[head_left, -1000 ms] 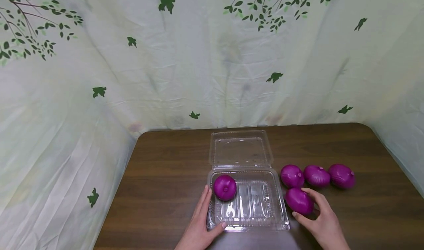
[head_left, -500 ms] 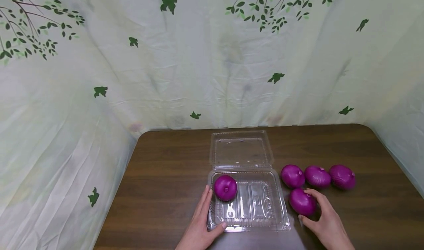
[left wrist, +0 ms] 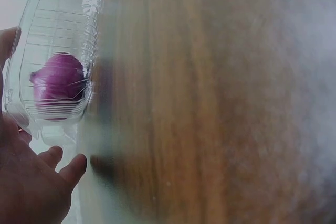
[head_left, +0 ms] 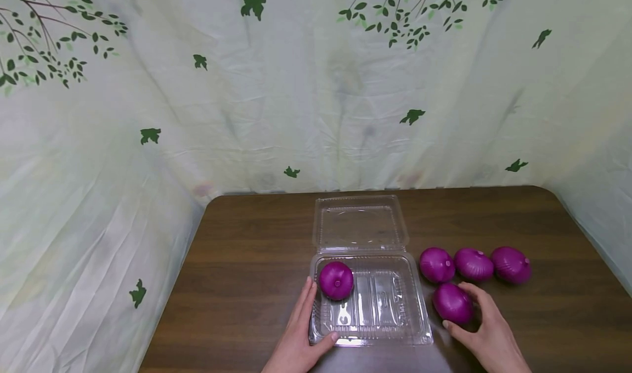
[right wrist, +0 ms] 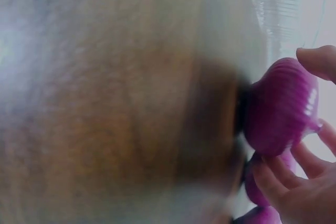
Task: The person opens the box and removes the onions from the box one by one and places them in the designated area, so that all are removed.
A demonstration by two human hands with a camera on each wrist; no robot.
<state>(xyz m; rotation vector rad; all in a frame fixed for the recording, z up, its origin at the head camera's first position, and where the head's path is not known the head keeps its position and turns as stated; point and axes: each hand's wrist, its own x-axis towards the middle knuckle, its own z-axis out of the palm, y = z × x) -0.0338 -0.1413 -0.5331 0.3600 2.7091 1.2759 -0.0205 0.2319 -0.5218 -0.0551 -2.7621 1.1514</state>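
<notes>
In the head view, my left hand [head_left: 300, 332] rests at the front left corner of a clear plastic clamshell container [head_left: 377, 337]. Its fingers lie straight along the left side, and the thumb touches the front rim. One red onion [head_left: 336, 281] sits inside, at the back left. To the container's right, my right hand [head_left: 486, 329] holds another red onion [head_left: 452, 303] between thumb and fingers, low over the table. The right wrist view shows this ribbed purple onion [right wrist: 283, 106] with the thumb on one side and the fingertips on the other.
Behind the held onion, three more red onions stand in a row: the left one [head_left: 436, 265], the middle one [head_left: 474, 264] and the right one [head_left: 511, 265]. The container's lid [head_left: 360, 222] lies folded back on the brown wooden table [head_left: 247, 285]. A leaf-patterned curtain [head_left: 316, 88] hangs behind.
My right hand has shifted slightly right with its onion, which has turned and looks rounder from above. My left hand and the container have stayed in place.
</notes>
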